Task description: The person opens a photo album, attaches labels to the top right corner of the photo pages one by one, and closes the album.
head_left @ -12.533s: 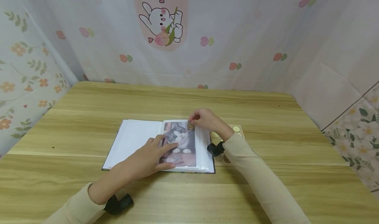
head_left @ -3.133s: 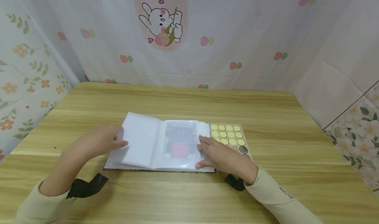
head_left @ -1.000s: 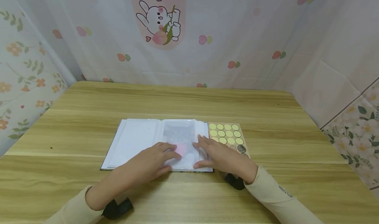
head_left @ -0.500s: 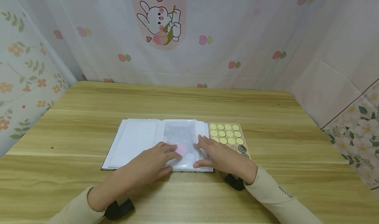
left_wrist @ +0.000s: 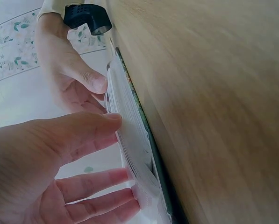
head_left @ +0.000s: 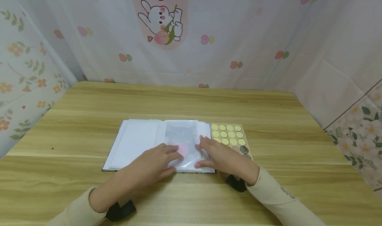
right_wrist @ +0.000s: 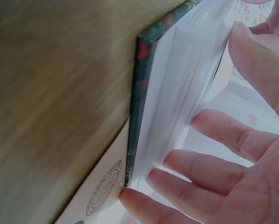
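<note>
An open photo album (head_left: pixel 138 141) lies on the table, a blank white leaf on its left side. Its right page has a clear sleeve, and a dim grey picture (head_left: pixel 179 131) with a pink patch shows through. My left hand (head_left: pixel 150 163) rests on the lower part of this page, fingers spread over the pink patch, thumb at the bottom edge. My right hand (head_left: pixel 225 158) touches the album's right edge with loosely bent fingers. In the right wrist view, its fingertips lie along the page stack (right_wrist: pixel 176 88), above the dark green patterned cover (right_wrist: pixel 141 70).
A tan sheet of round gold stickers (head_left: pixel 231 134) lies right against the album's right side, its lower part under my right forearm. Dark wrist cameras (head_left: pixel 120 211) jut from both sleeves. A printed curtain (head_left: pixel 223 23) hangs behind the wooden table (head_left: pixel 179 101).
Earlier, my right hand was at a gold sticker on the cat photo's top corner. Later, my left hand turned a leaf leftward, then settled on the right page. Hands nearly still over the last second.
</note>
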`<state>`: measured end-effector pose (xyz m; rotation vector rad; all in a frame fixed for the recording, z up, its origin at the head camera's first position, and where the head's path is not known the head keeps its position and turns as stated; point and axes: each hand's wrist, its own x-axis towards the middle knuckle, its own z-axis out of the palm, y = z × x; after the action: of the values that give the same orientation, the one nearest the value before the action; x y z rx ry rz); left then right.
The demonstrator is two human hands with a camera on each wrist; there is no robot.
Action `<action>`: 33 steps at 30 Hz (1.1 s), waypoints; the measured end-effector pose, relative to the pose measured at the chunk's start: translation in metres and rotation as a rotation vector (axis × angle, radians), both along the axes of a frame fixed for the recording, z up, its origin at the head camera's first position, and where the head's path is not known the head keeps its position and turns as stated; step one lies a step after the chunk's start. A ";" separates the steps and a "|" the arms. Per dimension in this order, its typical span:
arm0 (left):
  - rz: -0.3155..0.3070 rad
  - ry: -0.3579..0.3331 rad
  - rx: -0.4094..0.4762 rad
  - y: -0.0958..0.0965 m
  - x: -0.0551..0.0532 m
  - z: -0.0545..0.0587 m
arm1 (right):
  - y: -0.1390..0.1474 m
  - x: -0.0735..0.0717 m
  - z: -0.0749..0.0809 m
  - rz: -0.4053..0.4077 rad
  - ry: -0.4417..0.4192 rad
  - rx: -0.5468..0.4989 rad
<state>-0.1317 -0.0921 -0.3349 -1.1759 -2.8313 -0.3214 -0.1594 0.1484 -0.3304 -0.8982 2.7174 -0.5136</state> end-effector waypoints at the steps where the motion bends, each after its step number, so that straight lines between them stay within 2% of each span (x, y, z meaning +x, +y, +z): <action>1: 0.000 -0.001 -0.001 0.000 0.000 0.000 | 0.000 0.000 0.000 -0.006 -0.001 -0.001; 13: 0.011 0.003 -0.001 0.001 0.000 0.000 | -0.002 0.001 -0.001 -0.037 0.038 -0.003; 20: 0.008 0.034 0.020 0.001 -0.001 -0.001 | -0.002 0.000 -0.001 -0.051 0.010 -0.006; 26: -0.002 0.060 0.046 0.001 -0.001 -0.001 | 0.002 -0.002 -0.004 -0.022 -0.029 -0.047; 33: -0.012 0.070 0.047 0.001 -0.001 0.000 | 0.009 -0.007 -0.005 0.032 -0.028 -0.060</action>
<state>-0.1327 -0.0911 -0.3344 -1.1721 -2.7426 -0.3379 -0.1660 0.1576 -0.3355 -0.9405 2.6714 -0.5994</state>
